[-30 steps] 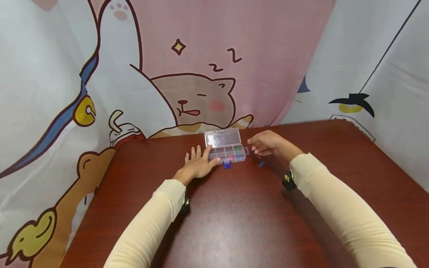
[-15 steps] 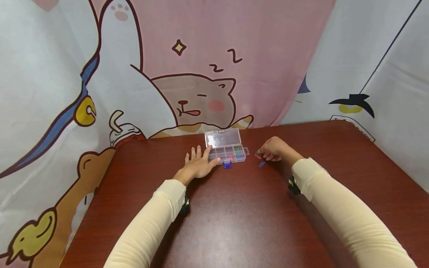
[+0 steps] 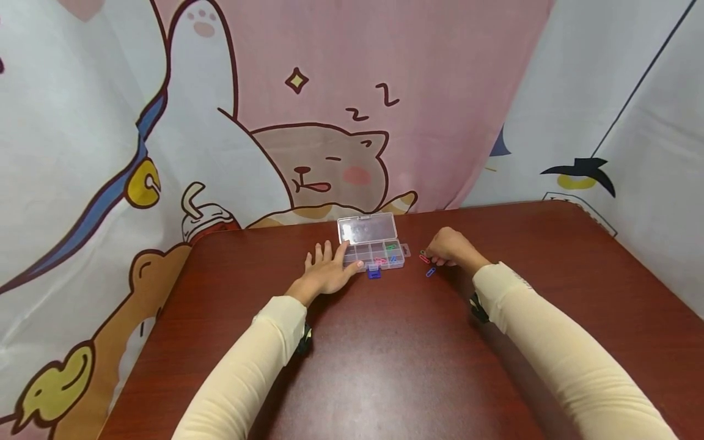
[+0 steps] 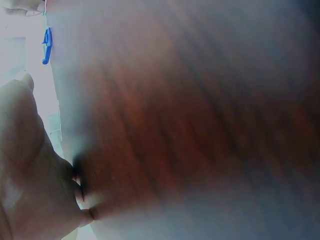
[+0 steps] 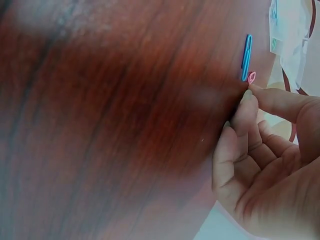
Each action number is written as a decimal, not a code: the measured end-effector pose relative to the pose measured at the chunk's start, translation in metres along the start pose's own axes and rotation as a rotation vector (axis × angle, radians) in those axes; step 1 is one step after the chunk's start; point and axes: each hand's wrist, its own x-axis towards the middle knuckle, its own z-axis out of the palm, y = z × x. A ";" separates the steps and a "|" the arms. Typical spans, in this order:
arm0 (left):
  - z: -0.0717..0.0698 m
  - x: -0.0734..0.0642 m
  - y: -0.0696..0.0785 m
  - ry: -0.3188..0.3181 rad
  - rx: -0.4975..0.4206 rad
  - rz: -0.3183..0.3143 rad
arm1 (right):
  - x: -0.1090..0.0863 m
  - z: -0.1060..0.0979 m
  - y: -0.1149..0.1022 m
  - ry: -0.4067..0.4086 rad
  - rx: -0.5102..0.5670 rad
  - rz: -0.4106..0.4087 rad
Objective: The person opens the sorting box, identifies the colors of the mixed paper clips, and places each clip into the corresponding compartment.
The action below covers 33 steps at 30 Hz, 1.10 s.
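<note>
A clear plastic compartment box [image 3: 364, 251] stands with its lid [image 3: 367, 229] raised toward the wall. Green, pink and blue paper clips lie in its right-hand compartments. My left hand [image 3: 326, 274] rests at its left end, fingers spread, thumb along the front edge. To the right of the box, my right hand [image 3: 452, 247] pinches at a green paper clip [image 3: 423, 252] on the table with thumb and index finger. Close to those fingertips lie a pink paper clip [image 5: 251, 77] and a blue paper clip [image 5: 246, 57]. The green clip is mostly hidden by the fingers.
A blue latch [image 3: 374, 272] sticks out from the box front. The clear hanging tab [image 3: 405, 250] juts from its right end. Behind the brown wooden table [image 3: 385, 354] hangs a cartoon-printed cloth [image 3: 456, 91].
My right hand has moved from beside the box's right end, right and down to the green paper clip, its fingers closing there. My left hand stays at the box.
</note>
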 end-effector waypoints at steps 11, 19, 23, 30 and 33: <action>-0.002 -0.001 0.000 0.004 -0.014 -0.009 | 0.000 0.000 -0.003 0.004 0.006 -0.010; -0.002 -0.001 0.001 0.000 -0.002 -0.004 | 0.002 -0.005 -0.009 0.013 0.139 -0.022; -0.003 -0.004 0.002 0.007 0.004 -0.002 | 0.000 -0.011 -0.017 -0.002 0.238 -0.031; -0.003 -0.003 0.001 0.010 0.016 -0.002 | -0.009 -0.014 -0.037 -0.040 0.348 -0.050; -0.002 -0.003 0.000 0.006 0.013 -0.001 | -0.011 -0.012 -0.043 -0.052 0.373 -0.062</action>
